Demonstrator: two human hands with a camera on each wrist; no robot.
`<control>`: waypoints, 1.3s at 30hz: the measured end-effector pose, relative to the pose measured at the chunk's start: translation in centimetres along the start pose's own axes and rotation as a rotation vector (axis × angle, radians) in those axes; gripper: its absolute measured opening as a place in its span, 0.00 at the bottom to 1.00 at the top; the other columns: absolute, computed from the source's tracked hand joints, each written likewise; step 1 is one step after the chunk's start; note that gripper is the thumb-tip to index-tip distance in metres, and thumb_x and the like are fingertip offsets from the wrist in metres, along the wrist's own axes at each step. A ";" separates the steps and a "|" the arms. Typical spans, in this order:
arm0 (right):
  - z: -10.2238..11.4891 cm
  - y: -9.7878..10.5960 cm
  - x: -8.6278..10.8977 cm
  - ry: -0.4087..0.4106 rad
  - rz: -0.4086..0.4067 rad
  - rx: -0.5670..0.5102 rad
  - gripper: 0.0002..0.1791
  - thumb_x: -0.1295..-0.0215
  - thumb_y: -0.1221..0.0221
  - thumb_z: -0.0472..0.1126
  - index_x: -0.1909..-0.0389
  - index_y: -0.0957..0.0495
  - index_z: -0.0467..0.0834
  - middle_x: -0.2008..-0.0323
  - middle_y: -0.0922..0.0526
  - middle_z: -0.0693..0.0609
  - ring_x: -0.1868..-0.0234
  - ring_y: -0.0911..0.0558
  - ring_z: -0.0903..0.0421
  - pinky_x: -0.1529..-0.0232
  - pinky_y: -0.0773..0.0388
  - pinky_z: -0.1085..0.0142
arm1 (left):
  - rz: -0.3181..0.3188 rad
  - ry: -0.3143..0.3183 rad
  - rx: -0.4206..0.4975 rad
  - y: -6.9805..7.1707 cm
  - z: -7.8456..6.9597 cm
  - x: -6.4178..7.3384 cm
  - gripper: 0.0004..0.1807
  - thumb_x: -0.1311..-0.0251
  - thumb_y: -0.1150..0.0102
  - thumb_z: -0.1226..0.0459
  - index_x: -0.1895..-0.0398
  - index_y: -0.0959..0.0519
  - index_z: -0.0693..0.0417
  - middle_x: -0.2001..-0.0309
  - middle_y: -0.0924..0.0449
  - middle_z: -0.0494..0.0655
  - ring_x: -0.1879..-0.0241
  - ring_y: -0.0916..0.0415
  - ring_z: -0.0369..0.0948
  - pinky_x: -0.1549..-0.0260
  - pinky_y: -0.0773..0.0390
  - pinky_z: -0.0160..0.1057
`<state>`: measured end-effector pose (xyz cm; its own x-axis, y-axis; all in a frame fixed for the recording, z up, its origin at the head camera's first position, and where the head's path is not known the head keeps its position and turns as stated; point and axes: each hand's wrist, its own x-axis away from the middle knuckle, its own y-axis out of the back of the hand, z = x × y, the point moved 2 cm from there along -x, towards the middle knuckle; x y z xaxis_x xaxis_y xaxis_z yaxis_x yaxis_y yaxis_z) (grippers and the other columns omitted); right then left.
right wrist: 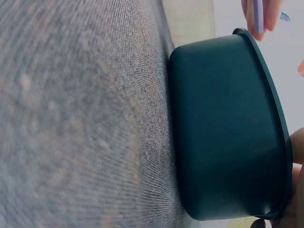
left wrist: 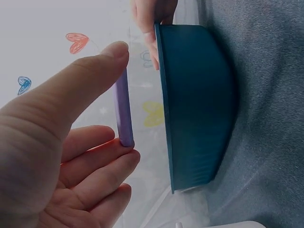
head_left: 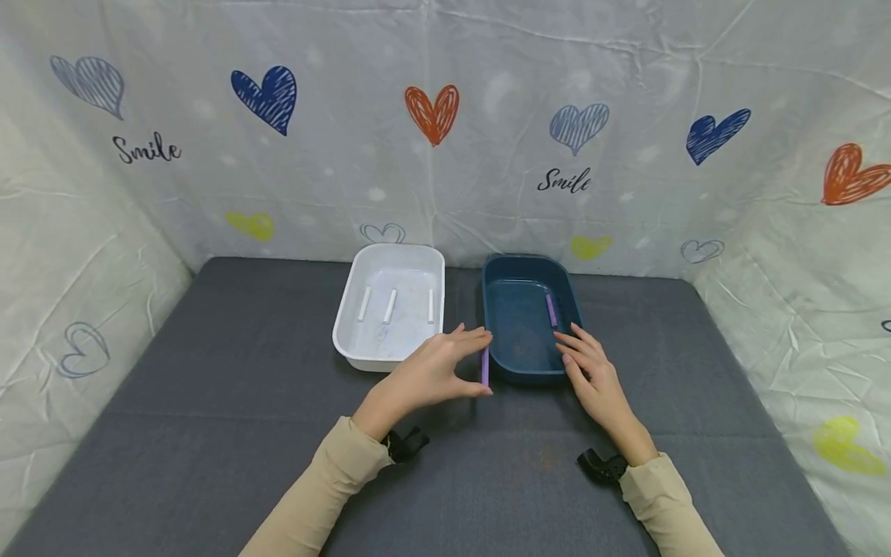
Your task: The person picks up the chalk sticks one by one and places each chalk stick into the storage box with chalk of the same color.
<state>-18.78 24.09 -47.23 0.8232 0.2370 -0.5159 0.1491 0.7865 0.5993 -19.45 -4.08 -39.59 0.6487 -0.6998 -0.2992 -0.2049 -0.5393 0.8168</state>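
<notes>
In the head view my left hand (head_left: 438,363) pinches a purple chalk stick (head_left: 485,366) between thumb and fingertips. The stick is upright, just left of the dark blue tray (head_left: 518,363). The left wrist view shows the same purple chalk stick (left wrist: 124,111) with the thumb on one end and fingertips on the other. My right hand (head_left: 595,379) rests at the tray's right rim, its fingers loosely extended over the edge. Another purple chalk stick (head_left: 551,311) lies inside the blue tray, near its right wall.
A white tray (head_left: 341,340) stands to the left of the blue one, with three white sticks (head_left: 390,306) lying apart in it. Both trays sit at the back of a table with a grey cloth (head_left: 230,387). A white curtain (head_left: 487,46) printed with hearts hangs behind.
</notes>
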 end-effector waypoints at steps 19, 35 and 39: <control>-0.1 0.1 0.0 0.006 0.005 0.008 0.15 0.27 0.48 0.31 0.46 0.20 0.30 0.39 0.22 0.42 0.27 0.39 0.45 0.32 0.40 0.41 | 0.002 0.065 0.040 -0.4 0.3 -3.4 0.41 0.50 0.23 0.54 0.35 0.27 0.65 0.35 0.28 0.59 0.33 0.33 0.52 0.33 0.37 0.47; 0.2 0.1 -0.2 -0.021 0.007 0.013 0.15 0.27 0.48 0.32 0.46 0.20 0.30 0.39 0.22 0.43 0.27 0.38 0.47 0.34 0.39 0.38 | 0.051 0.160 0.045 -0.5 0.6 -7.1 0.42 0.48 0.24 0.52 0.32 0.28 0.62 0.33 0.29 0.56 0.31 0.36 0.54 0.33 0.35 0.49; 0.1 0.0 -0.1 -0.022 0.008 0.014 0.15 0.27 0.48 0.32 0.46 0.20 0.30 0.39 0.22 0.43 0.27 0.39 0.47 0.34 0.39 0.38 | 0.066 0.191 0.037 -0.9 1.0 -7.6 0.42 0.49 0.24 0.51 0.32 0.28 0.60 0.34 0.27 0.53 0.34 0.30 0.50 0.37 0.29 0.46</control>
<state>-18.76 24.01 -47.09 0.8361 0.2311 -0.4976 0.1496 0.7766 0.6120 -24.89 1.29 -38.54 0.7593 -0.6346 -0.1441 -0.2760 -0.5145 0.8118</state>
